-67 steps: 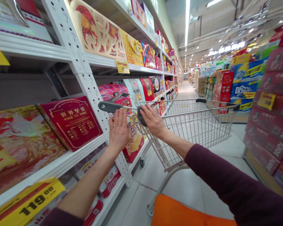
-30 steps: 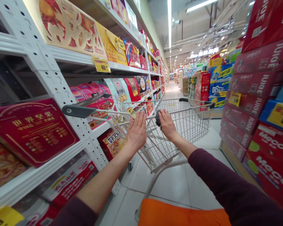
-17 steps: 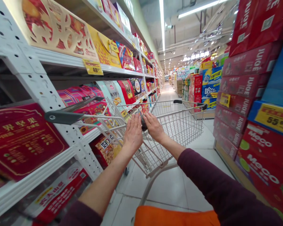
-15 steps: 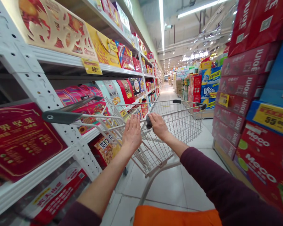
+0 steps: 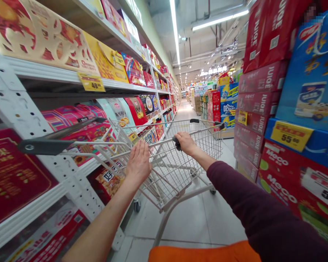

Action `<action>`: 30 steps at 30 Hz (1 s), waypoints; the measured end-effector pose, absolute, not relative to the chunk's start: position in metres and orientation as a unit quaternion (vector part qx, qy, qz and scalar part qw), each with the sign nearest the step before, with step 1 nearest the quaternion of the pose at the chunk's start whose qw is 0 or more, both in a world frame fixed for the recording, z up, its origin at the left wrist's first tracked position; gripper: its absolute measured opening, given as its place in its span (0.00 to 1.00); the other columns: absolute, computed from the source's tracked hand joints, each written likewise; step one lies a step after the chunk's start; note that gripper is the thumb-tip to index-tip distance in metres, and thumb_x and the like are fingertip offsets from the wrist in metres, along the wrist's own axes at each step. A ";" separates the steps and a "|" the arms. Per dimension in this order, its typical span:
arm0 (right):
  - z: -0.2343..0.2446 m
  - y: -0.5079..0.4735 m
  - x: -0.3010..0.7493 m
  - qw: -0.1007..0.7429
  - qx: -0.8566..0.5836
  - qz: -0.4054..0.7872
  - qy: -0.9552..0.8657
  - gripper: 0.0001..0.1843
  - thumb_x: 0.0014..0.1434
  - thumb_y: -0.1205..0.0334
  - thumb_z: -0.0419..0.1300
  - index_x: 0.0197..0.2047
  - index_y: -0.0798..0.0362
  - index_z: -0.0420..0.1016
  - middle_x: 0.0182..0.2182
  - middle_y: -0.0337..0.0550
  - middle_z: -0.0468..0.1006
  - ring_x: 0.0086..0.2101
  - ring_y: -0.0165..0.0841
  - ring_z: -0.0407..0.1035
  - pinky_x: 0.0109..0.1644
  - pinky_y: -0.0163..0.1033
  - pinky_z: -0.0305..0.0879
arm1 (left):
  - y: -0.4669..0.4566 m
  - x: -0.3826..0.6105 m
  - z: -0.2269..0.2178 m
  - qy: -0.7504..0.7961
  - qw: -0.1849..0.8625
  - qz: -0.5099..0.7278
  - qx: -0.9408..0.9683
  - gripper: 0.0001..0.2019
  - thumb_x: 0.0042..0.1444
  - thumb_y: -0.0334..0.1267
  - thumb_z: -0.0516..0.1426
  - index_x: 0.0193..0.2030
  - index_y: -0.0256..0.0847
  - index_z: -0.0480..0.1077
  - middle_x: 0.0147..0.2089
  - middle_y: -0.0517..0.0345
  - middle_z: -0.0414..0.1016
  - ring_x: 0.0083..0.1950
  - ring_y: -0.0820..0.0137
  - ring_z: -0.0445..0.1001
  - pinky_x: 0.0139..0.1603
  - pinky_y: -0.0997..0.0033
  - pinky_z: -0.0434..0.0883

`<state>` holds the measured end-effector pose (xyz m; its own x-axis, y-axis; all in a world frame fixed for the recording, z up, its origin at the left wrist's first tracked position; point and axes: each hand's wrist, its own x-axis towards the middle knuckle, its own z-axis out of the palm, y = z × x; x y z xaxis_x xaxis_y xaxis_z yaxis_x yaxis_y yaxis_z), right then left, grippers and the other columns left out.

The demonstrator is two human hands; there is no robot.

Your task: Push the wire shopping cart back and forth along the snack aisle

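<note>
**Two hands at a cart, cloth on the rim**

One cart [image 5: 205, 153] is standing slewed across the aisle, its handle [image 5: 43, 146] poking out close to the shelf [image 5: 57, 74] on the left. The right hand [image 5: 186, 142] is closing its grip around a dark cloth [image 5: 177, 143] and pressing it onto the basket's top rim, at the near corner. The left hand [image 5: 138, 165] is held flat with its grip spread and fingers straight, at the wire flap on the cart's back. I cannot tell whether it is touching the flap or only just beside it.

Judging by where the cloth is sitting, the wiping is looking partway along. This corner is getting attention, while the far rim and the handle are lying well apart from the cloth. Nothing is showing which wires are already clean.

Most of the cloth is hiding under the fingers. The cart's underframe is partly hiding behind the right sleeve. Something orange [image 5: 196, 253] is being cut off by the bottom edge, and the boxes [image 5: 262, 78] on the right are running out of frame.
</note>
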<state>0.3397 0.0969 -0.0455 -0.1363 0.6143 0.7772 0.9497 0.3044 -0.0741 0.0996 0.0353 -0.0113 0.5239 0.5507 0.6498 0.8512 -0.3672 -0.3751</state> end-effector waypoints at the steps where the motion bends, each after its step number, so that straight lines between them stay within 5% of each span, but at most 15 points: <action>1: -0.042 0.096 0.338 0.357 -0.555 -0.217 -0.719 0.14 0.59 0.72 0.50 0.44 0.56 0.73 0.40 0.46 0.74 0.43 0.35 0.66 0.51 0.42 0.59 | 0.035 0.100 -0.011 -0.442 0.354 -0.209 -0.798 0.31 0.47 0.29 0.49 0.61 0.24 0.57 0.66 0.39 0.54 0.69 0.60 0.48 0.68 0.59 0.48; 15: -0.054 0.058 0.301 0.402 -0.538 -0.236 -0.702 0.14 0.62 0.69 0.49 0.47 0.55 0.72 0.41 0.48 0.73 0.43 0.36 0.63 0.50 0.40 0.60 | 0.029 0.055 -0.012 -0.470 0.318 -0.210 -0.796 0.36 0.44 0.34 0.52 0.64 0.34 0.52 0.69 0.48 0.48 0.71 0.62 0.40 0.69 0.56 0.39; 22: -0.085 0.058 0.307 0.422 -0.514 -0.319 -0.675 0.21 0.61 0.73 0.46 0.55 0.58 0.67 0.53 0.52 0.67 0.56 0.39 0.56 0.60 0.46 0.53 | 0.033 0.054 -0.006 -0.527 0.327 -0.165 -0.767 0.35 0.45 0.34 0.51 0.62 0.24 0.53 0.67 0.37 0.51 0.70 0.54 0.45 0.67 0.50 0.46; 30: -0.103 0.050 0.365 0.390 -0.571 -0.334 -0.641 0.26 0.59 0.78 0.42 0.58 0.61 0.64 0.56 0.57 0.67 0.60 0.43 0.53 0.61 0.55 0.53 | 0.041 0.065 -0.001 -0.579 0.303 -0.140 -0.744 0.35 0.47 0.37 0.52 0.62 0.20 0.52 0.67 0.34 0.52 0.69 0.53 0.46 0.67 0.52 0.49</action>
